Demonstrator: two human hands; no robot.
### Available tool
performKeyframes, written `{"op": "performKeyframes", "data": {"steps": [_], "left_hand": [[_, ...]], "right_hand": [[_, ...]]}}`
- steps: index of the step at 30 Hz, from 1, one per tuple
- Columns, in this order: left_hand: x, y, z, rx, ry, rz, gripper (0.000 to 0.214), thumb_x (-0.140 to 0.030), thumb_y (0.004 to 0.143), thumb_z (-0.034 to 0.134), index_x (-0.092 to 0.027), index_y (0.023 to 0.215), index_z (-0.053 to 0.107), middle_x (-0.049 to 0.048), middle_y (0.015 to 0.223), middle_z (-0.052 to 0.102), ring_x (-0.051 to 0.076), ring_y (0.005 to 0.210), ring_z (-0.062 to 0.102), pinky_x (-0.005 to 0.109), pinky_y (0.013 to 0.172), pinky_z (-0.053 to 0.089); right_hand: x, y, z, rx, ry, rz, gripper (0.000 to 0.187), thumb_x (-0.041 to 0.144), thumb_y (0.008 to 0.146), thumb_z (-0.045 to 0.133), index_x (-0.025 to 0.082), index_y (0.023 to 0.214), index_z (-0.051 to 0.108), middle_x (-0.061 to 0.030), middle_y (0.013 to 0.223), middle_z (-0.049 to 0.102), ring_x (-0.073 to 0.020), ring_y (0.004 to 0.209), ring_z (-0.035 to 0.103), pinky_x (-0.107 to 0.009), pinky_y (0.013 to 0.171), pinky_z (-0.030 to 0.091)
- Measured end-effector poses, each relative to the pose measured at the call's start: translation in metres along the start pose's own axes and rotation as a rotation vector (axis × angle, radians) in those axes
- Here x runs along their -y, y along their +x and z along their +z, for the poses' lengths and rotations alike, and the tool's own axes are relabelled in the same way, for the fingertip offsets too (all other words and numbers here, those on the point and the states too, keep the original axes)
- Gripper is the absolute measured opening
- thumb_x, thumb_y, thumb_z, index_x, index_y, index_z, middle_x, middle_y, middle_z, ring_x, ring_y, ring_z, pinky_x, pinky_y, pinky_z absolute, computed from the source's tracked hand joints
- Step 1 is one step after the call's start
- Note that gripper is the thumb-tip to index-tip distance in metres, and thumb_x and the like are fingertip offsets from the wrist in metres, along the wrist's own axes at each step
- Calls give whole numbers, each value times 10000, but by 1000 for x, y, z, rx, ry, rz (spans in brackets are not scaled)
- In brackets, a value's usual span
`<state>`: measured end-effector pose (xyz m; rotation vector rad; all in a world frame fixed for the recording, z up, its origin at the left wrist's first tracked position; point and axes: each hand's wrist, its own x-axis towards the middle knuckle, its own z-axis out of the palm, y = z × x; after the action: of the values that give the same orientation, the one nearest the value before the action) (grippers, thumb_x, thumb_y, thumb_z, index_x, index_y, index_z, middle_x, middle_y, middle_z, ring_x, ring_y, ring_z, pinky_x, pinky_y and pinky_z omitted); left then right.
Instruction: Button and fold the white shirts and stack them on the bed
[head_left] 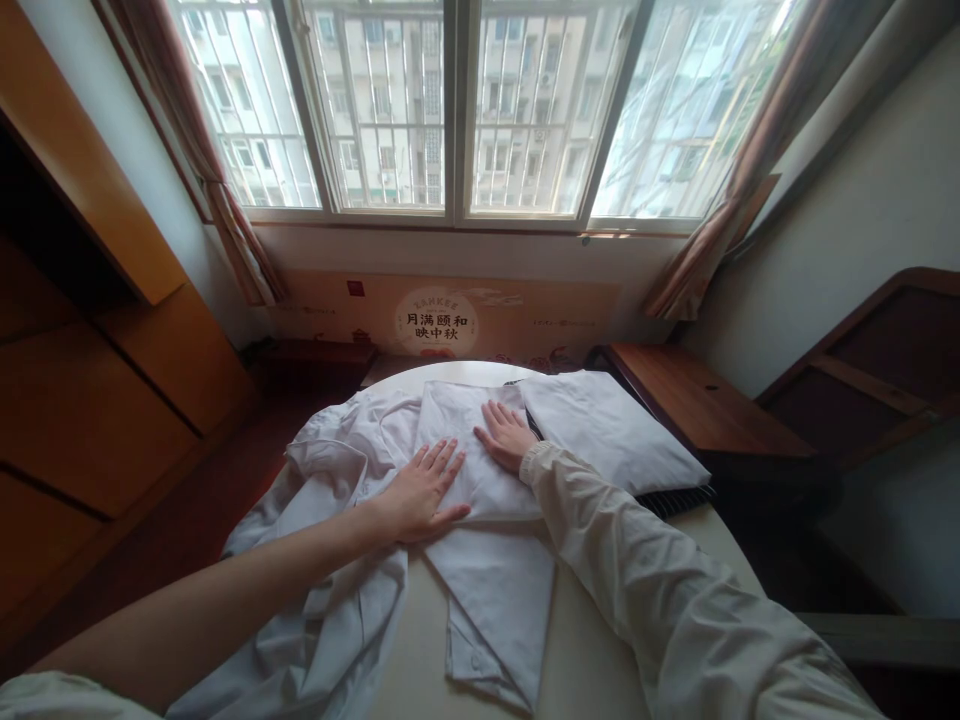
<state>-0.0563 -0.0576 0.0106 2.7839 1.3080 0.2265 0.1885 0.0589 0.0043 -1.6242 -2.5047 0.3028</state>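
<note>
A white shirt (487,560) lies partly folded on a round white table (600,650), one sleeve with a buttoned cuff pointing toward me. My left hand (426,495) rests flat on its left part, fingers spread. Farther up and to the right, my right hand (506,437) also lies palm down on the fabric, fingers stretched out. Close beside the right hand is a folded white garment (615,430), with a dark striped cloth (675,500) showing beneath it. Loose, crumpled white fabric (330,500) spreads to the left and hangs over the table's edge.
A brown wooden desk (705,400) stands at the right, near a dark wooden chair (862,370). Orange-brown cabinets (90,420) line the left side. Behind the table, a printed banner (337,310) runs under a barred window (390,120) with curtains (225,220).
</note>
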Motion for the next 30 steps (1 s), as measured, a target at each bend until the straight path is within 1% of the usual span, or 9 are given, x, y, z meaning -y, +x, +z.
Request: {"op": "performKeyframes", "data": {"steps": [3, 8, 13, 16, 18, 20, 22, 25, 30], "left_hand": [[-1, -2, -1, -13, -3, 13, 953, -790, 1022, 355, -192, 1754, 234, 160, 1790, 240, 332, 1687, 147, 505, 1357, 148], [-2, -2, 0, -11, -12, -6, 987, -826, 997, 366, -216, 1758, 217, 149, 1800, 214, 334, 1686, 150, 498, 1358, 147], [-3, 2, -9, 49, -52, -1, 1155, -942, 887, 433, -176, 1737, 279, 198, 1793, 217, 393, 1673, 181, 529, 1344, 173], [1, 10, -28, 18, -87, -35, 951, -873, 958, 416, -207, 1635, 479, 168, 1718, 427, 359, 1581, 417, 467, 1282, 327], [8, 18, -42, -70, -73, -183, 778, -776, 1019, 416, -187, 1480, 628, 179, 1564, 606, 353, 1434, 576, 454, 1203, 417], [17, 26, -52, -145, -34, -381, 693, -724, 1009, 500, -150, 1346, 694, 219, 1389, 704, 383, 1313, 643, 479, 1144, 454], [28, 32, -58, -132, -34, -513, 662, -709, 969, 579, -137, 1274, 715, 235, 1282, 738, 403, 1237, 671, 485, 1089, 484], [43, 40, -59, -34, -126, -581, 637, -705, 917, 640, -149, 1213, 738, 219, 1216, 764, 405, 1141, 710, 453, 966, 536], [55, 49, -55, -28, -537, -639, 495, -587, 781, 807, -189, 1076, 782, 143, 1059, 811, 363, 952, 757, 362, 750, 556]], "right_hand": [[0, -43, 1, 14, 1, -83, 866, 700, 1080, 262, 147, 1747, 250, -115, 1814, 174, -315, 1687, 144, -515, 1356, 153], [-12, -118, 4, -6, -29, -183, 829, 687, 1088, 279, 189, 1750, 262, -60, 1820, 149, -297, 1690, 131, -489, 1362, 188], [-26, -153, 9, -16, 84, -204, 800, 629, 1063, 427, 200, 1731, 330, -75, 1816, 167, -303, 1690, 132, -509, 1361, 215], [-29, -143, 3, -57, 322, -118, 833, 629, 991, 572, 149, 1660, 447, -154, 1792, 255, -359, 1657, 250, -549, 1338, 267], [-28, -127, -8, -110, 546, 68, 848, 624, 942, 652, 135, 1614, 482, -205, 1742, 358, -402, 1598, 373, -578, 1289, 353], [-24, -109, -21, -122, 765, 288, 829, 582, 896, 721, 158, 1575, 506, -213, 1641, 506, -418, 1509, 498, -568, 1208, 458], [-20, -91, -36, -112, 907, 446, 771, 502, 844, 788, 165, 1500, 562, -203, 1531, 612, -402, 1420, 583, -500, 1117, 541], [-17, -71, -52, -86, 1019, 607, 615, 401, 792, 839, 164, 1326, 646, -176, 1334, 717, -343, 1229, 691, -386, 906, 617], [-21, -49, -55, -3, 1062, 671, 252, 356, 810, 817, 176, 921, 681, -82, 868, 724, -229, 822, 709, -304, 660, 580]]}}
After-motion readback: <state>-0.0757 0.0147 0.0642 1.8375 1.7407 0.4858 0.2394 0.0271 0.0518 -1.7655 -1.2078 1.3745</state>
